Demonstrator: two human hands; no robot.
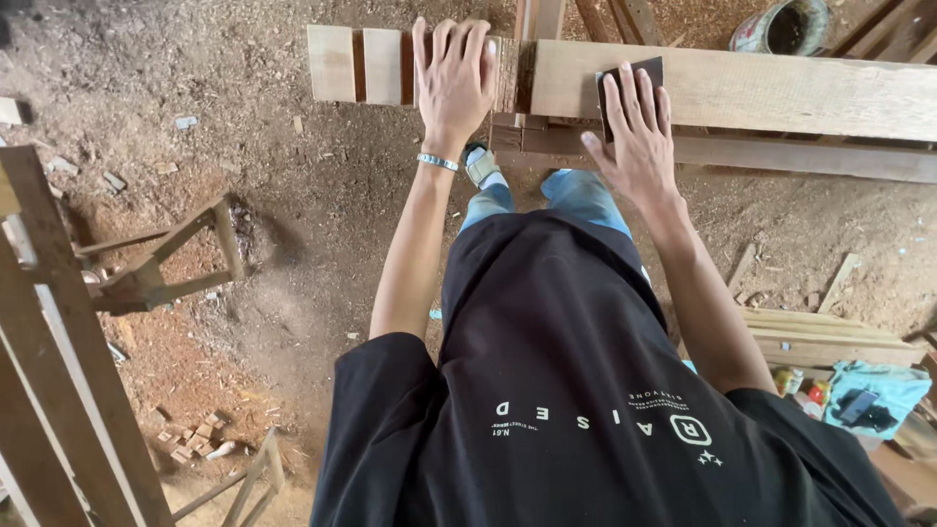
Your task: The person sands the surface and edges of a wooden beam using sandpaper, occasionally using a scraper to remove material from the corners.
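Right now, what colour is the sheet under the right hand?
Dark grey-black sheet, pressed flat on the pale plank by the right hand; head view.

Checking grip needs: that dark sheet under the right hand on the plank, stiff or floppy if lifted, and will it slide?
The dark sheet looks thin and flat, so probably light and floppy. Pressed by the right hand on the bare plank, it probably slides readily.

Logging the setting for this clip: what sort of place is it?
Likely a rough woodworking shop: sawdust and offcuts cover the dirt floor, long planks lie across supports, and the right hand presses a dark sanding sheet on one.
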